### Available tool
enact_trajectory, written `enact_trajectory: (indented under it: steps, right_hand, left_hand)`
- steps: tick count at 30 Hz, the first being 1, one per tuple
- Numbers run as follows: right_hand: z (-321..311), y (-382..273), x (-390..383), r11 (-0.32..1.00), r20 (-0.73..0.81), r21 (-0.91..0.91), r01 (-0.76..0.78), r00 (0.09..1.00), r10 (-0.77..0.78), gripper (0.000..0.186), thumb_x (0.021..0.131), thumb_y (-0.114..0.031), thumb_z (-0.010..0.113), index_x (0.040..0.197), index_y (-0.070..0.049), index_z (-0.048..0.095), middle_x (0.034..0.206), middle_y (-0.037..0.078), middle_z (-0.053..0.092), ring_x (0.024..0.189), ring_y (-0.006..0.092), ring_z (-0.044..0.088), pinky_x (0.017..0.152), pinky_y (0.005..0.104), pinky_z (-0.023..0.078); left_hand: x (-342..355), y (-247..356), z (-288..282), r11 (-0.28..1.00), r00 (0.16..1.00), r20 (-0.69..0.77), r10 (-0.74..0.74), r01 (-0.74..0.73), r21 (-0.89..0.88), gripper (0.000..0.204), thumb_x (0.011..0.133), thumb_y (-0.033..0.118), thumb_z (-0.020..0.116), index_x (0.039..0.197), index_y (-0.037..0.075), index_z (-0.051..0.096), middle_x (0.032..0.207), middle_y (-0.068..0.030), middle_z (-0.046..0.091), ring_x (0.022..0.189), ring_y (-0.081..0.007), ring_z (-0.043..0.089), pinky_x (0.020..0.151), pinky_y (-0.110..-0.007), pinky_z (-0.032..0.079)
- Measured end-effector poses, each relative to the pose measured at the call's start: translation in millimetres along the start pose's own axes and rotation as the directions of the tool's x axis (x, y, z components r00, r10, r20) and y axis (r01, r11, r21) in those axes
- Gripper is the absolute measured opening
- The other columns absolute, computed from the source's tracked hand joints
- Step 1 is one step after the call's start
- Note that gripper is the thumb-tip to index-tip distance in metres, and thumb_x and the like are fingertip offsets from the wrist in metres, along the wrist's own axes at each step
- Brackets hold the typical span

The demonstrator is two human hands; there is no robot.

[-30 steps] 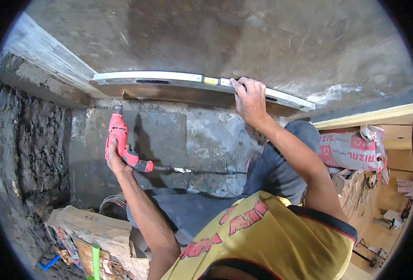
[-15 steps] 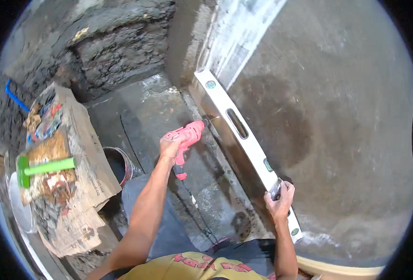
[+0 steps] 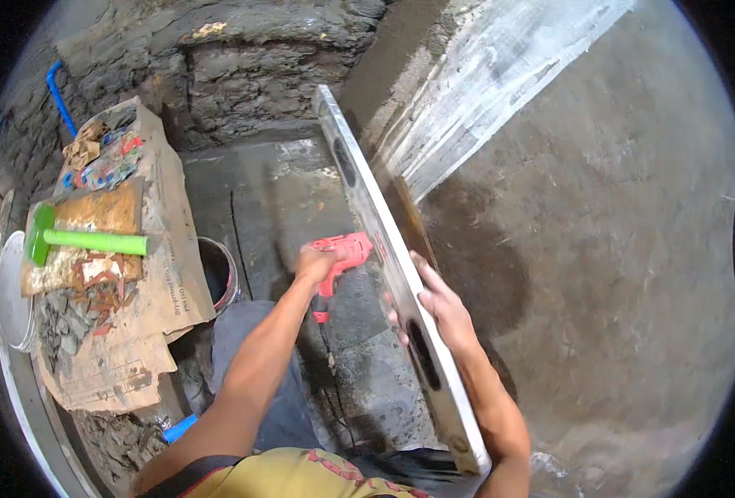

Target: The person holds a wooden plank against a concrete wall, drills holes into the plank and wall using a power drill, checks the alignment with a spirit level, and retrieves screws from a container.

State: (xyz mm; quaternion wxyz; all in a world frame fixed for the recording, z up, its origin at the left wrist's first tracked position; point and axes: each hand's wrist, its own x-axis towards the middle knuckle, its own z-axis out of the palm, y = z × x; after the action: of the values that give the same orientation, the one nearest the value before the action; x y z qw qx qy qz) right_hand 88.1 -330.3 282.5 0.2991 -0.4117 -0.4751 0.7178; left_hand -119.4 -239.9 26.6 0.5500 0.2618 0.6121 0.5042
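My left hand [image 3: 316,264] is wrapped round the handle of a pinkish-red power drill [image 3: 351,247]. The drill points right and its front end is close to the spirit level, which hides the bit. A long white spirit level [image 3: 374,203] stands tilted on edge, raised off the slab, with my right hand [image 3: 444,305] gripping it below its middle. Right thumb and fingers lie on opposite sides of the level. Behind the level shows the edge of a brown board [image 3: 411,217] along the slab's side.
Right lies a raised cement slab [image 3: 600,274] with a damp patch. On the left, cardboard [image 3: 172,257] carries a green mallet [image 3: 93,241] and rubble. Beside it stands a bucket [image 3: 233,278]. The drill's cable [image 3: 331,365] trails over the floor. A rough wall [image 3: 259,91] rises at the back.
My right hand has lifted the spirit level off the slab's edge, swung it left and turned it on edge. The drill stays in my left hand; the view has shifted.
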Motion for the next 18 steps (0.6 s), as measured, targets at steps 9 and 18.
enact_trajectory:
  steps: [9,18]
  right_hand:
    - [31,-31,54,0.88,0.303,0.474,0.028,0.933,-0.193,0.079,0.087,-0.023,0.07,0.154,-0.009,0.03,0.13,0.026,0.056,0.094,0.0356,0.067,0.073,0.0465,0.063]
    - [55,-60,-17,0.395,-0.225,-0.777,0.49,0.369,-0.902,0.065,0.072,0.007,0.079,0.13,0.008,0.05,0.117,0.017,0.062,0.093,0.0167,0.063,0.086,0.031,0.053]
  left_hand:
    - [-10,12,-2,0.992,0.999,0.019,0.027,-0.029,0.12,0.06,0.062,0.043,0.088,0.104,0.002,0.074,0.102,-0.0139,0.075,0.092,-0.0229,0.071,0.083,-0.035,0.054]
    - [-32,37,8,0.995,1.0,0.019,0.006,-0.008,0.1,0.038,0.064,0.026,0.088,0.089,0.001,0.075,0.086,-0.005,0.073,0.075,-0.0147,0.066,0.069,-0.034,0.054]
